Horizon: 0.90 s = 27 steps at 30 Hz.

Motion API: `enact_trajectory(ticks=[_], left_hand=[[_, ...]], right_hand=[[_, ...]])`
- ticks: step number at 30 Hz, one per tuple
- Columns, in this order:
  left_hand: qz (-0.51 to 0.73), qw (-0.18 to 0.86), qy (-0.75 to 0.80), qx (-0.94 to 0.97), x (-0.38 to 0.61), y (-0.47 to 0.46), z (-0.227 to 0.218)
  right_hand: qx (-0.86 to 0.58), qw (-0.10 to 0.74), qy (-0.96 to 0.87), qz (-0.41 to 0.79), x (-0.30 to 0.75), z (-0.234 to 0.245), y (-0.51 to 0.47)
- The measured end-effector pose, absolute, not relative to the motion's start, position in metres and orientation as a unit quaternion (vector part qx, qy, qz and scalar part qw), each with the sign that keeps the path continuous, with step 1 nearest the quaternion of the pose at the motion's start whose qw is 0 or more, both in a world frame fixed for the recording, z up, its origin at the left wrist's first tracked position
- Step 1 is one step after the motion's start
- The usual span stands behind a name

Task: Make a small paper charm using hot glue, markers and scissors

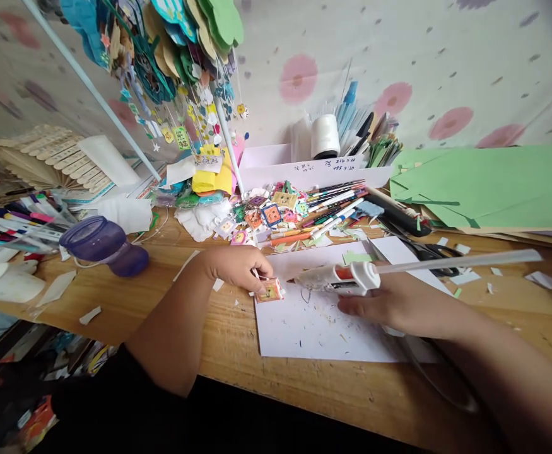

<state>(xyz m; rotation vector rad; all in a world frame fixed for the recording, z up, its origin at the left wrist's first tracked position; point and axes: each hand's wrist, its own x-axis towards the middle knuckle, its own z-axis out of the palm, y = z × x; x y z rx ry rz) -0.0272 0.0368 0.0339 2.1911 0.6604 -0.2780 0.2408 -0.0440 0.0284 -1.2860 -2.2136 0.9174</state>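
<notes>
My left hand (242, 267) pinches a small orange paper card (270, 291) with a drawn face, over the left edge of a white sheet (299, 334). A white hot glue gun (337, 277) is gripped in my right hand (380, 301), and a long clear glue stick (465, 260) juts from its back. The gun's tip points left and lies close to the card's right edge; whether they touch I cannot tell. Bits of glue and coloured scraps dot the sheet. The fingers of my right hand are partly hidden behind the gun.
Behind the sheet lie decorated paper pieces (272, 215) and pens (332, 211). Black scissors (434, 252) rest at its right, near green paper (484, 183). A purple jar (105, 246) and white cup (8, 282) stand left. Paper cut-outs (176, 57) hang above.
</notes>
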Motion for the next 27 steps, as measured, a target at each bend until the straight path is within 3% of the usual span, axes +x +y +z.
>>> enact_trajectory(ticks=[13, 27], left_hand=[[-0.169, 0.43, 0.251, 0.851, -0.031, 0.045, 0.033], [-0.178, 0.427, 0.257, 0.848, -0.03, 0.046, 0.033]], right_hand=[[-0.462, 0.152, -0.761, 0.43, 0.218, 0.035, -0.044], [-0.497, 0.146, -0.778, 0.354, 0.206, 0.03, -0.043]])
